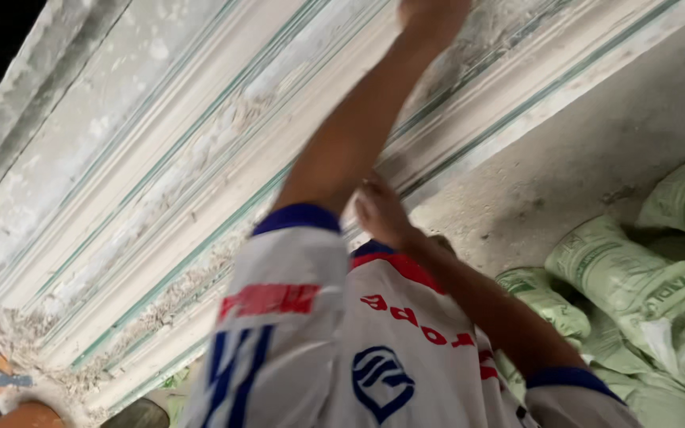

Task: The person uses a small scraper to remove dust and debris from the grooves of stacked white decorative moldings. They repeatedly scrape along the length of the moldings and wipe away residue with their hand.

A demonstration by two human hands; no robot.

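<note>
A long white plaster moulding (200, 198) is seen lying diagonally across the view, from the lower left to the upper right. Its surface is stepped in parallel ridges, with thin green lines running along its length. Rough, crumbly deposits are noted along several grooves, thickest toward the lower left end.

Both hands are placed on this moulding. One hand (431, 16), taken to be the left hand though the inverted view makes the sides uncertain, is pressed against the upper stretch of the moulding at the top edge of the picture. It is cut off by the frame, so how far it is open, and whether anything is gripped, cannot be told. The other, the right hand (380, 212), is seen lower down, near the middle of the moulding's length, at its lower ridges. Its fingers appear curled against the surface; whether a tool is held cannot be told, since the inner side is hidden.

The two hands are well apart along the moulding, one forearm crossing above the other. A white shirt (334, 349) with blue cuffs and red and blue markings is recorded in the foreground.

Beside the moulding, a grey concrete surface (596, 150) is noted. Pale green sacks (644, 293) are piled at the right edge.
</note>
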